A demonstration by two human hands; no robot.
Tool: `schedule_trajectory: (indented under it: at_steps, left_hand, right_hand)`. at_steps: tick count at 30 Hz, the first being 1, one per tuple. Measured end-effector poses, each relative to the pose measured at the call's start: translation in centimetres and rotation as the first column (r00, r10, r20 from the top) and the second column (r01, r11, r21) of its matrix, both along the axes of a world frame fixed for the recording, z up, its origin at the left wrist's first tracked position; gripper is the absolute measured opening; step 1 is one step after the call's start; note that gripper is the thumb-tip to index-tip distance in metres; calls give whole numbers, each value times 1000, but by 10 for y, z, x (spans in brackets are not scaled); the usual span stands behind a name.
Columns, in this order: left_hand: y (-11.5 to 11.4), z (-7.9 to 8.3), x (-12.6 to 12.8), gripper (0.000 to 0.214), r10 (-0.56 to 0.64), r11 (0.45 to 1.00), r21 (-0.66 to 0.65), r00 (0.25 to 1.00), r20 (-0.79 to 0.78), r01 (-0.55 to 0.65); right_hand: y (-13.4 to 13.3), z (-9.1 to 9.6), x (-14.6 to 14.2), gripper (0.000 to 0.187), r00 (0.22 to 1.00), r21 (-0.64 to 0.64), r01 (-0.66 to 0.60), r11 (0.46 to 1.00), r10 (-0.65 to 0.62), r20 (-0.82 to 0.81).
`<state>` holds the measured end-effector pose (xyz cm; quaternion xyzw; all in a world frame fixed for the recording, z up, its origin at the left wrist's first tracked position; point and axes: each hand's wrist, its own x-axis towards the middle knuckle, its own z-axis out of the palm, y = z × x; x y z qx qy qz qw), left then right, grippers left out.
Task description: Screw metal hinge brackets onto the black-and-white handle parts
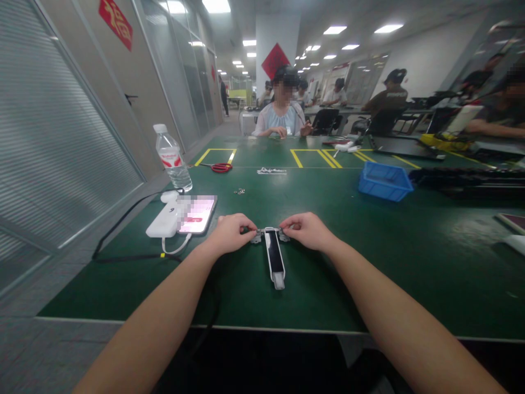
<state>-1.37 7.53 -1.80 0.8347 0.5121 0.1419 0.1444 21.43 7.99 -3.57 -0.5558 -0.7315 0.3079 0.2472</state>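
Table's near side (311,306) | 2 hands (234,233) (308,231) pinching 1 device (274,254) | 1 phone (199,213)

Office bg: rect. white ceiling lights (216,6), grey floor (24,342) & grey horiz.-slat blinds (61,137) at L, white pillar (279,27) w/ red diamond-shaped sign (274,58), green-topped table (410,251) in fg.

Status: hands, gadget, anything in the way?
Left hand, right hand: pinching metal pieces flanking black-and-white gadget. Gadget on table. Blue bin off right, clear of hands.
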Motion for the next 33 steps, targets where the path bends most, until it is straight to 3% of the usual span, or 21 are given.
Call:
schedule_trajectory:
  at_steps: [33]
  left_hand:
    - [1, -2, 1, 17, 29, 1000, -6, 999, 23, -29]
  right_hand:
    - [-2, 1, 0, 14, 1000, 42, -7, 999, 6, 29]
